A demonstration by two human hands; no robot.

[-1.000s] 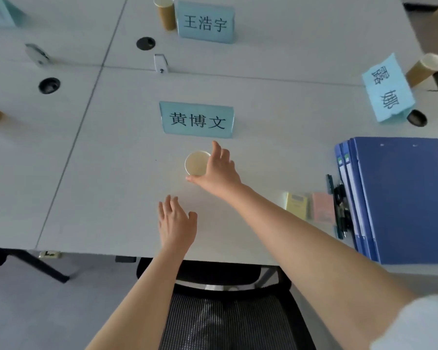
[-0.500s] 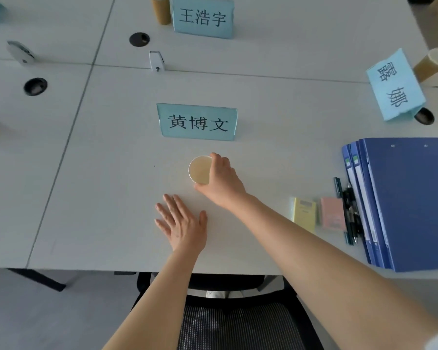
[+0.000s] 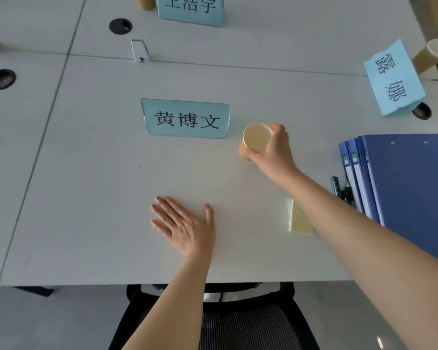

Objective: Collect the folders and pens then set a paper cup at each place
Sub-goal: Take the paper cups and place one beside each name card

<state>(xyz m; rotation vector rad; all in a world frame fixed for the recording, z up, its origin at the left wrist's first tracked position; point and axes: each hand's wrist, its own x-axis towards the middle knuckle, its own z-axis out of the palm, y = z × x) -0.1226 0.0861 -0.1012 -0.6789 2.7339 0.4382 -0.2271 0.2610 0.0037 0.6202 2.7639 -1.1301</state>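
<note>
My right hand (image 3: pixel 276 150) grips a tan paper cup (image 3: pixel 256 137) by its rim and side, just right of the blue name card (image 3: pixel 185 120); the cup tilts slightly and I cannot tell whether it touches the table. Flat on the white table (image 3: pixel 86 198), fingers spread, lies my left hand (image 3: pixel 185 226), holding nothing. A stack of blue folders (image 3: pixel 410 183) rests at the right edge, with dark pens (image 3: pixel 341 190) beside it. Another paper cup (image 3: pixel 433 56) stands at the far right, and a further cup (image 3: pixel 146 2) at the top.
A yellow sticky-note pad (image 3: pixel 300 219) lies partly under my right forearm. Two more blue name cards (image 3: pixel 393 77) (image 3: pixel 190 8) stand on the table. Round cable holes (image 3: pixel 120 26) (image 3: pixel 1 79) and a small white clip (image 3: pixel 139 50) sit farther back. A black chair (image 3: pixel 238 322) is below the table edge.
My right hand has carried the cup from in front of the name card to the card's right side. My left hand has slid a little forward and spread flat.
</note>
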